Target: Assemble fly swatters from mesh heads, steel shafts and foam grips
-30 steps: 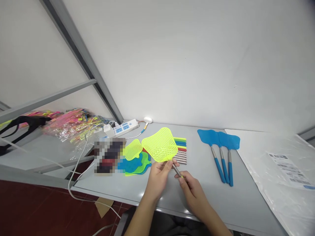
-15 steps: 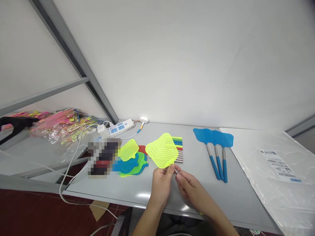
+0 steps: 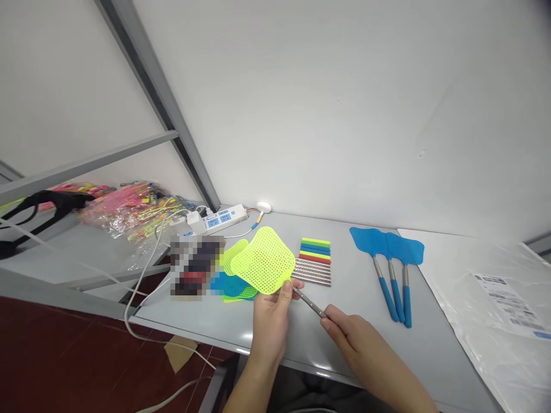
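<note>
A neon-yellow fly swatter (image 3: 263, 261) with a perforated head is held between my hands. My left hand (image 3: 272, 315) pinches its neck, just under the head. My right hand (image 3: 346, 332) is closed round the metal rod (image 3: 310, 302) farther down, and the rod's lower end is hidden in that hand. Beyond the swatter lie several metal rods (image 3: 316, 272) side by side and a row of coloured handles (image 3: 315, 250). Loose swatter heads (image 3: 235, 285) in blue, green and yellow are stacked left of my left hand, partly covered by the held one.
Three blue fly swatters (image 3: 390, 246) lie to the right, beside a white plastic bag (image 3: 477, 310) with a label. At the back left are a power strip (image 3: 226, 219) and white cables. A metal frame (image 3: 150, 69) and bagged colourful items (image 3: 129, 212) stand farther left.
My right hand has slid down the rod and away from my left hand, so a longer stretch of metal shows between them. The swatter's head has shifted left over the stacked heads.
</note>
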